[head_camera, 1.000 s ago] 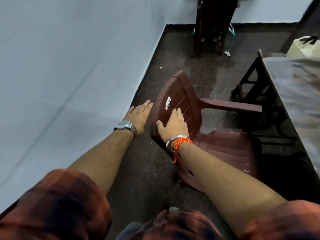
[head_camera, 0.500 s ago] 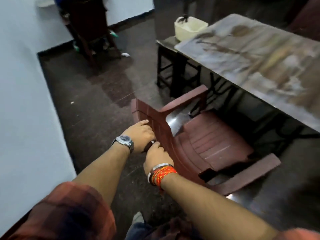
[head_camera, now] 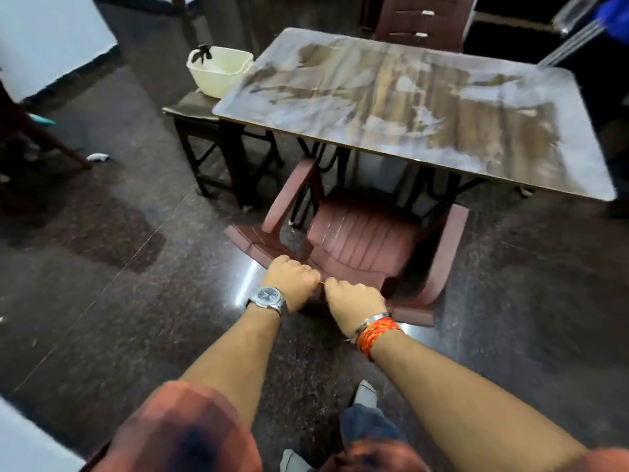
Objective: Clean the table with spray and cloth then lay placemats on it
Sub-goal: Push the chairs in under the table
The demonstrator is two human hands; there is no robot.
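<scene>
The table (head_camera: 408,107) has a streaky, smeared brown top and stands ahead of me. A maroon plastic chair (head_camera: 360,240) faces it, its seat partly under the table's near edge. My left hand (head_camera: 292,279), with a wristwatch, grips the top of the chair's backrest. Right beside it, my right hand (head_camera: 354,304), with a bangle and an orange thread, grips the same backrest edge. No spray bottle, cloth or placemat is visible.
A cream plastic tub (head_camera: 218,73) sits on a low dark stool (head_camera: 194,110) at the table's left end. Another maroon chair (head_camera: 422,18) stands at the far side. Dark wooden furniture (head_camera: 30,131) is at the left. The floor is dark polished stone.
The chair has swung round from facing sideways by the wall to facing the table. My hands went from lying flat on the backrest to gripping its top edge.
</scene>
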